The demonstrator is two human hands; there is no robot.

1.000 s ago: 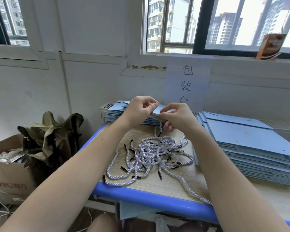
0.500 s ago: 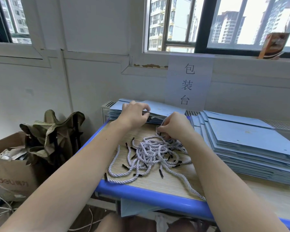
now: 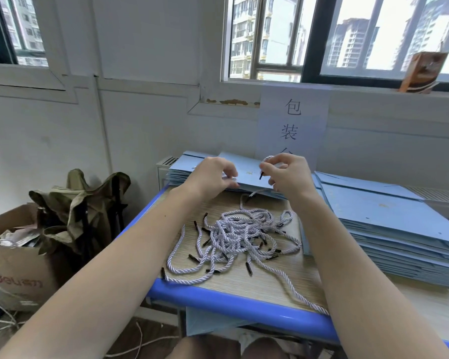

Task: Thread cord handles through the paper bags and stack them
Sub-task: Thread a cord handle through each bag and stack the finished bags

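pinching a cord (image 3: 266,161), right hand (image 3: 288,174) (left hand (image 3: 210,177) gripping bag (image 3: 246,174)) above wooden table (image 3: 244,283)

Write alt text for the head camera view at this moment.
Over a wooden table, the right hand pinches a black-tipped lilac cord above a flat blue paper bag that the left hand holds on a far stack. A tangle of cords lies nearer; another bag stack sits right.

Tangled lilac cords (image 3: 240,235), black tips, frame centre; flat blue bag stacks centre-top (image 3: 192,167) and right (image 3: 389,216).
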